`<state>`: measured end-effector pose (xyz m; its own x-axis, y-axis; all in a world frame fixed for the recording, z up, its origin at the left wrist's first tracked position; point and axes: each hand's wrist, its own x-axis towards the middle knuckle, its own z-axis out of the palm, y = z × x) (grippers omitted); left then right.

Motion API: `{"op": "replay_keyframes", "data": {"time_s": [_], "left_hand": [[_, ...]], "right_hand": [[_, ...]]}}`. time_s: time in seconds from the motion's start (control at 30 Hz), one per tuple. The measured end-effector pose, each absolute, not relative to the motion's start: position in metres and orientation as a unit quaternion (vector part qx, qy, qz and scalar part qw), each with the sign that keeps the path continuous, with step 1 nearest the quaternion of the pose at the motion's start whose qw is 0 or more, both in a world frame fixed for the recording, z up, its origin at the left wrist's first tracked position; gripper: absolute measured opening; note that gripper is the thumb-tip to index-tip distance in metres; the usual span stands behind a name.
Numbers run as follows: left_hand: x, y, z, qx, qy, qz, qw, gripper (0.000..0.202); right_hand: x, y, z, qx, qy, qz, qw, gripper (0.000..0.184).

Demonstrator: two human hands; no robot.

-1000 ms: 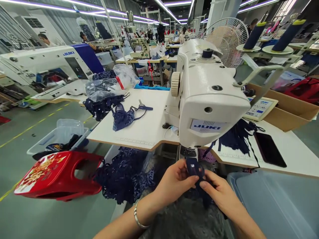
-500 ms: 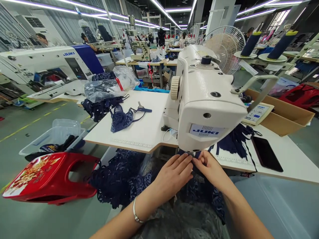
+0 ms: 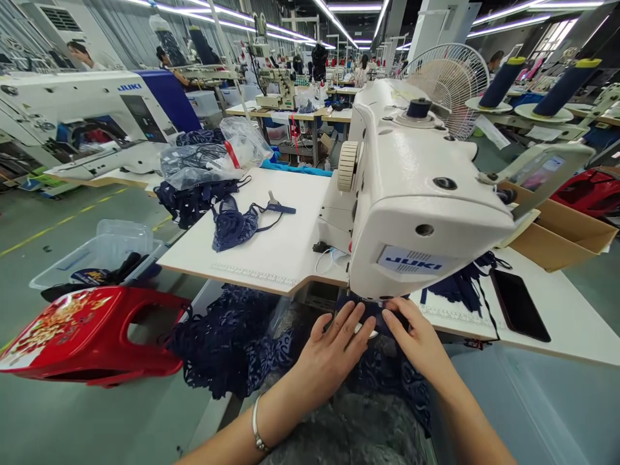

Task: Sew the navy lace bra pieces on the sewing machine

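Note:
A white sewing machine [image 3: 438, 187] stands before me, its head above my hands. My left hand [image 3: 332, 345] lies with fingers spread on navy fabric below the machine head. Beside it, my right hand [image 3: 417, 336] has curled fingers, with thumb and forefinger at the fabric's right edge. The needle area is mostly hidden by the head and my fingers. Navy patterned lace [image 3: 387, 368] hangs from there towards my lap. More navy lace pieces [image 3: 217, 349] are heaped below the table edge. A navy bra [image 3: 235, 226] lies on the white tabletop [image 3: 295, 236] at left.
To the right are navy straps [image 3: 458, 287], a black phone [image 3: 519, 303] and a cardboard box [image 3: 564, 226]. A red plastic stool [image 3: 97, 336] and a clear bin [image 3: 62, 268] are on the left floor. Plastic-bagged pieces [image 3: 194, 165] sit on the table's far left corner.
My left hand's fingers have spread apart and drawn slightly back from the needle area. My right hand has shifted a little right. The camera view has also shifted slightly.

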<state>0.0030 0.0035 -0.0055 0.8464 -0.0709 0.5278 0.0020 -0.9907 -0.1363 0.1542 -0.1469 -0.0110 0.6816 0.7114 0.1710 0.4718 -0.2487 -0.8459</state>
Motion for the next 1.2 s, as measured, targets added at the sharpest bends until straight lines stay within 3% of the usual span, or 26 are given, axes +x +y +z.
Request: {"op": "replay_keyframes", "data": {"time_s": [0.57,1.2], "left_hand": [[0.006,-0.001,-0.013,-0.958,-0.024,-0.279,0.059,0.044],[0.006,-0.004,-0.013,-0.959,-0.04,-0.274,0.053,0.041]], "right_hand": [[0.161,-0.131,0.0,-0.785,-0.429,0.09,0.438,0.027],[0.162,-0.129,-0.005,-0.776,-0.445,0.05,0.444,0.022]]}}
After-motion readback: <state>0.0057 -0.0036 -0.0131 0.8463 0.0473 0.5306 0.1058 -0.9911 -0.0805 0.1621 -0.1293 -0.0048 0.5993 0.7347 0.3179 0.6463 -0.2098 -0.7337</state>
